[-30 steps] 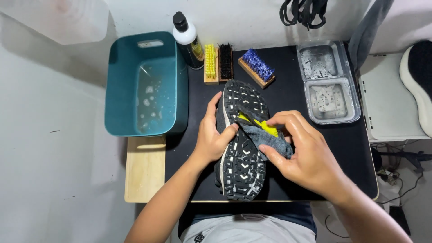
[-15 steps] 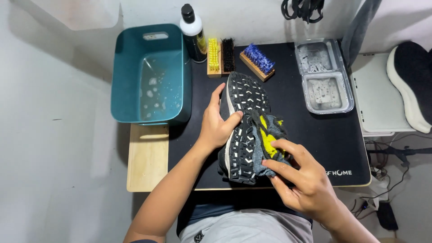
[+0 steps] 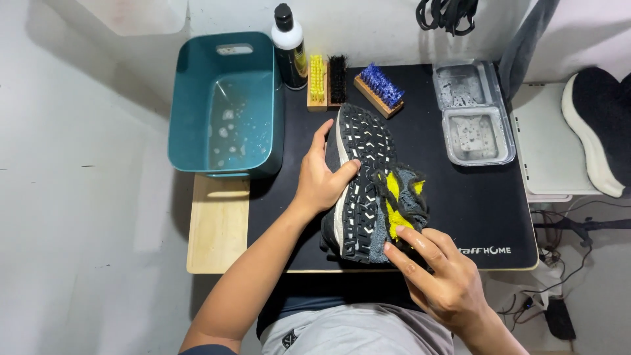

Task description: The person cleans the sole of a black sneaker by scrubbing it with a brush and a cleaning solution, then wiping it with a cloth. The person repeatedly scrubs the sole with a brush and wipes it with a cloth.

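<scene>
The scene is being viewed by a single head-worn camera, which is being aimed steeply downward from above the near edge of the black desk mat [image 3: 473, 217]. The mat's whole surface is being taken in, with its far edge lying toward the top of the frame against the wall. The view is being held fairly close. No second view is being provided, so nothing is being shared.
</scene>
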